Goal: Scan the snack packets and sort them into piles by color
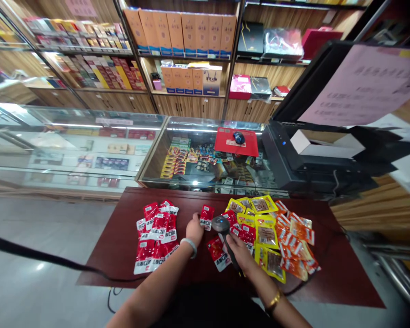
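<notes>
One red snack packet (207,215) is pinched upright in the left hand (193,230), fingers closed on its lower edge, held just above the dark red table (116,246) near its middle. The right hand (239,252) is wrapped shut around the grip of a handheld barcode scanner (222,226), whose head sits just beside the packet and points toward it.

Judgement: the scanning step would go best with the packet's printed code turned flat to the scanner window, fingers kept clear of the code, and the foil held without creases; whether the code faces the scanner cannot be told from this view.

Left of the raised packet lies a pile of matching red packets (157,237), overlapping and well apart from the scanner. Right of the scanner lies a mixed heap: more red packets (241,232), yellow packets (266,237) and orange packets (299,246), touching one another. Another red packet (218,253) lies under the right wrist. A black cable (37,257) trails off the table's left side. Beyond stands a glass display counter (150,150) bearing a red mouse pad (235,143).
</notes>
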`<state>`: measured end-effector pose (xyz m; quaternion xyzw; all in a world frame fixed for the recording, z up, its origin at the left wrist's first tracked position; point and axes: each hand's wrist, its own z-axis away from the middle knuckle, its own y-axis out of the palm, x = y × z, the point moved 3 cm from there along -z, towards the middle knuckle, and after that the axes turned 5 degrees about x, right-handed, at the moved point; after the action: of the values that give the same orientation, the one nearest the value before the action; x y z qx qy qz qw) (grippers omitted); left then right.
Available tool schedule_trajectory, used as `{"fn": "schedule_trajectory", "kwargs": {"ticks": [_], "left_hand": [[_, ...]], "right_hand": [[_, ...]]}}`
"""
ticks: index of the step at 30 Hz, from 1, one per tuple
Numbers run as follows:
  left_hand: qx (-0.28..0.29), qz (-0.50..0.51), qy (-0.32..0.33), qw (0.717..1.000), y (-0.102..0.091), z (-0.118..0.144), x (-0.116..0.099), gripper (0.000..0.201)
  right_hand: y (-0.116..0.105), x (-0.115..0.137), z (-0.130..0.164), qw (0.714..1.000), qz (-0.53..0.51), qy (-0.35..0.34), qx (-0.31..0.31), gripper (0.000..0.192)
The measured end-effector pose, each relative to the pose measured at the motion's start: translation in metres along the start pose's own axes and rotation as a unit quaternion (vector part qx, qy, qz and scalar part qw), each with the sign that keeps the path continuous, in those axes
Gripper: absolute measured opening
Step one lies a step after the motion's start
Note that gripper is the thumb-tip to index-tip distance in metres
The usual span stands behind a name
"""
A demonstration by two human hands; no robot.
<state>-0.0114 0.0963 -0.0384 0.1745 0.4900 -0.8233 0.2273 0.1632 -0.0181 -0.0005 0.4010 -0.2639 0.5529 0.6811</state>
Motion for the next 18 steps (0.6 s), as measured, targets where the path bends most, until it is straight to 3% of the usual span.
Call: {"fn": "schedule_trajectory", "kwargs": {"ticks": [3,5,11,18], "left_hand": [[0.041,0.117,0.005,0.992,-0.001,0.011,0.024,0.026],[0.050,0.175,0.011,0.983,-0.002,0.020,0.039,0.014],[-0.011,0.235,0.027,0.972,-0.012,0.046,0.065,0.016],[-0.073,0.286,-0.023,0.955,-0.033,0.069,0.095,0.018]], "right_hand": [[0.010,0.007,-0.002,1.000,0.018,-0.001,0.023,0.050],[0.019,0.014,-0.004,0.998,0.033,-0.002,0.044,0.050],[0.050,0.026,-0.013,0.994,0.046,0.008,0.101,0.051],[0.088,0.019,-0.028,0.979,0.106,0.023,0.174,0.057]]}}
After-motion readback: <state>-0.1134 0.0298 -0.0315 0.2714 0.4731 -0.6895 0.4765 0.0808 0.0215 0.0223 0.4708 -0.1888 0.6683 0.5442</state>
